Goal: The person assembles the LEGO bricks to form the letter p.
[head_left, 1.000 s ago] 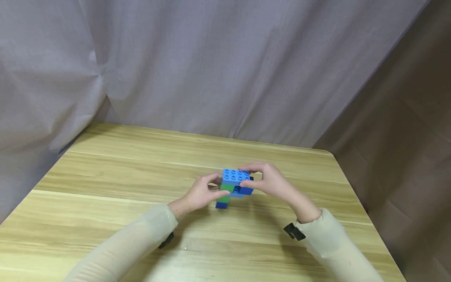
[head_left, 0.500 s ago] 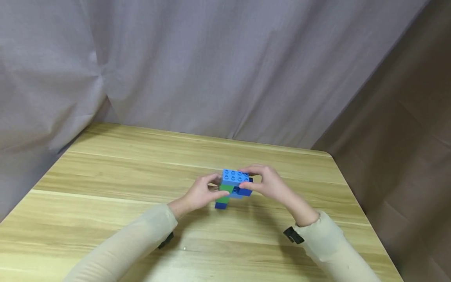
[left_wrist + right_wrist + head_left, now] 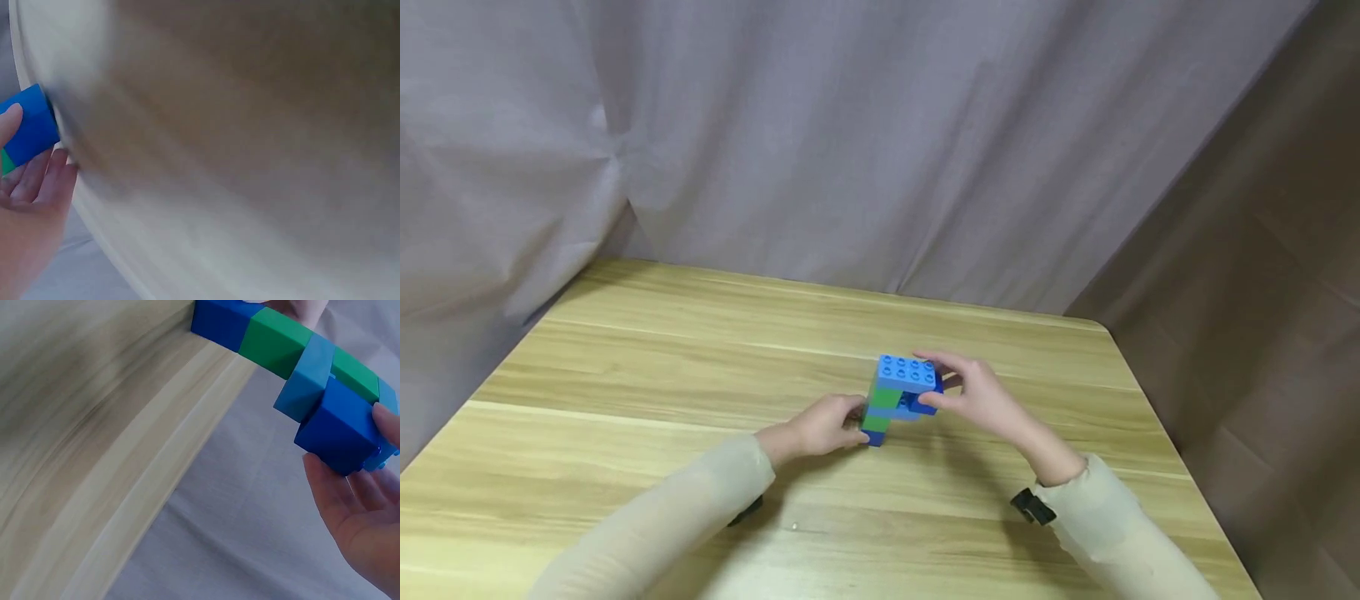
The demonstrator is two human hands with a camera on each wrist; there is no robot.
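Observation:
A tower of toy building blocks (image 3: 887,398) stands on the wooden table. From the bottom come a dark blue block (image 3: 874,439), a green one, a light blue one jutting right, another green one and a studded light blue block (image 3: 907,371) on top. My left hand (image 3: 823,427) grips the tower's base, its thumb on the dark blue block (image 3: 34,128) in the left wrist view. Under the top block's right end sits another dark blue block (image 3: 344,428), which my right hand (image 3: 979,398) pinches between thumb and fingers. The left fingertips are partly hidden behind the tower.
The wooden table (image 3: 685,367) extends around the tower on all sides. A grey curtain (image 3: 820,150) hangs along its far edge, and a darker curtain (image 3: 1247,275) hangs at the right. A tiny pale speck (image 3: 795,526) lies near the front.
My left hand has slid down from the tower's middle to its bottom block. The tower's top has shifted slightly right and up, with my right hand staying on the dark blue block.

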